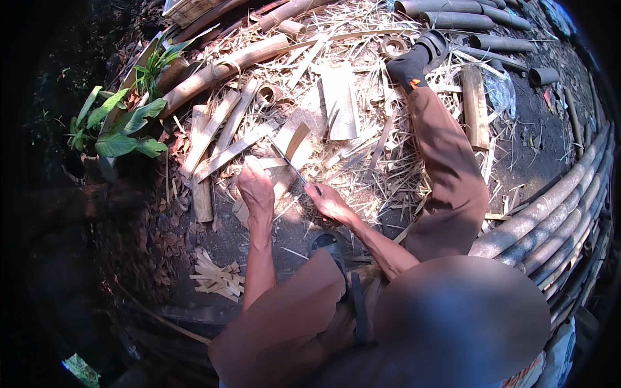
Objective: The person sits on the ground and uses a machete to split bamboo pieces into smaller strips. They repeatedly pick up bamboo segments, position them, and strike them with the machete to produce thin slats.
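Observation:
My left hand (255, 187) is closed around the near end of a pale bamboo strip (274, 162). In my right hand (330, 203) is a knife (292, 167), its thin dark blade slanting up and left across the strip. Blade and strip appear to touch, though glare blurs the exact contact. Just beyond the blade stands a short brownish bamboo piece (298, 140); whether it joins the held strip I cannot tell. Long split bamboo slats (236, 152) lie on the ground past my left hand.
Shavings (388, 174) cover the ground ahead. A thick bamboo pole (220, 74) lies far left beside a leafy plant (126, 129). Cut strips (217, 277) are heaped near left. Long poles (527, 233) curve along the right. My outstretched leg (446, 168) borders the work spot.

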A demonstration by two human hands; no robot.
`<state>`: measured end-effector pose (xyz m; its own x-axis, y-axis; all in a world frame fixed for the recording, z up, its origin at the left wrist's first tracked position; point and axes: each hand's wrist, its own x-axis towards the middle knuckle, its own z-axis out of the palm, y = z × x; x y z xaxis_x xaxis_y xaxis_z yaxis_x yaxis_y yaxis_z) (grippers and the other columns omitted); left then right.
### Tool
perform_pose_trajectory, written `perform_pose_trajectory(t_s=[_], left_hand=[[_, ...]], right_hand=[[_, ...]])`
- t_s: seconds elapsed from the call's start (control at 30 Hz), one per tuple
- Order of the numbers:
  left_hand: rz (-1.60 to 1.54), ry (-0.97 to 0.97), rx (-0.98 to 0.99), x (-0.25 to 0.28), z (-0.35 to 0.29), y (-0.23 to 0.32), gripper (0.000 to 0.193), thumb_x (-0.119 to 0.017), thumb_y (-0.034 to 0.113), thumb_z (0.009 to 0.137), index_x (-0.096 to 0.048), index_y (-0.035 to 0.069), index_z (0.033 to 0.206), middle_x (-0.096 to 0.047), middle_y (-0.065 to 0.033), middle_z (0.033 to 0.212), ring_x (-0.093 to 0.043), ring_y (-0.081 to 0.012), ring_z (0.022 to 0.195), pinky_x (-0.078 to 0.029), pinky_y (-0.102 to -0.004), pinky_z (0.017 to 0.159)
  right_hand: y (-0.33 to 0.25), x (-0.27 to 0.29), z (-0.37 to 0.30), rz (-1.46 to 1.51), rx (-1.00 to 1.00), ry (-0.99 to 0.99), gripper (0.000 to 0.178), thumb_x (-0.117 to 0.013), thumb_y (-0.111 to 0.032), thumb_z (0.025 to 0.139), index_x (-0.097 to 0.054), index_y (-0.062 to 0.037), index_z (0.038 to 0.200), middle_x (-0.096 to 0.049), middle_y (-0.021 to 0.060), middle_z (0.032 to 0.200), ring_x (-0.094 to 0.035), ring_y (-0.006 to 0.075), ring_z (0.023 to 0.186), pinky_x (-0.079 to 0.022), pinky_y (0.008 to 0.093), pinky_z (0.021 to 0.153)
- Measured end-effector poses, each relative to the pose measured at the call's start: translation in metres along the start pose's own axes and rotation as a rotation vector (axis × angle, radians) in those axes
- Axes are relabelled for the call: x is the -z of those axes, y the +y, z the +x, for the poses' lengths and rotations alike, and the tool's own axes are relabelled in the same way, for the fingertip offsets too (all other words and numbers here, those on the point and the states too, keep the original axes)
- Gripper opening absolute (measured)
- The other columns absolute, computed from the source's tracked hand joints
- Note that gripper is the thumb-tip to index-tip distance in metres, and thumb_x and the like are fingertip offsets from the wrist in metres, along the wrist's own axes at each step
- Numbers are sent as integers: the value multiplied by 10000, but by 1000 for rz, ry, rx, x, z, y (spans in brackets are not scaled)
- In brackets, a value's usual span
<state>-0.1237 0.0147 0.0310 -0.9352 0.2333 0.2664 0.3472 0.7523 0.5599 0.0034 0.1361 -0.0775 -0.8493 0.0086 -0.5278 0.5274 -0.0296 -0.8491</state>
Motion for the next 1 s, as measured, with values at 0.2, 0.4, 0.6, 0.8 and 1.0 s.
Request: perform_pose_trajectory(t_s=[0.2, 0.4, 0.6, 0.8, 1.0], left_hand=[[-2, 33, -123, -9, 6, 9, 131, -493, 37, 888, -454, -12, 772, -461, -203, 618, -492, -383, 562, -391, -440, 540], [-48, 37, 99, -8, 6, -11, 175, -482, 70, 900, -445, -20, 754, -465, -213, 603, -504, -418, 580, -396, -459, 557], [35, 19, 100, -6, 1, -3, 199, -476, 79, 929, -456, -22, 759, -513, -228, 628, -537, -420, 602, -408, -462, 559], [304, 98, -338, -21, 0, -40, 110, -489, 45, 899, -468, 20, 795, -533, -174, 683, -538, -353, 588, -429, -428, 554], [72, 93, -7, 2, 8, 6, 192, -459, 61, 898, -462, -26, 727, -487, -171, 599, -511, -351, 572, -387, -433, 559]], right_hand=[[0, 9, 9, -70, 87, 95, 631, -396, -594, 959, -590, 6, 1001, -535, 68, 610, -519, 212, 569, -430, 382, 580], [5, 14, 14, -15, 17, 21, 590, -418, -546, 963, -575, 22, 958, -588, 162, 709, -568, 267, 660, -447, 416, 639], [-37, 3, -5, -174, -23, 110, 583, -433, -531, 959, -563, 37, 957, -604, 245, 781, -602, 374, 766, -452, 486, 729], [-11, -2, 5, -79, -31, 120, 524, -480, -503, 957, -564, 13, 916, -539, 168, 671, -537, 278, 644, -428, 421, 636], [-81, -3, -38, -199, 315, 60, 287, -507, -297, 983, -541, -20, 1051, -592, 195, 743, -602, 398, 704, -459, 453, 609]])
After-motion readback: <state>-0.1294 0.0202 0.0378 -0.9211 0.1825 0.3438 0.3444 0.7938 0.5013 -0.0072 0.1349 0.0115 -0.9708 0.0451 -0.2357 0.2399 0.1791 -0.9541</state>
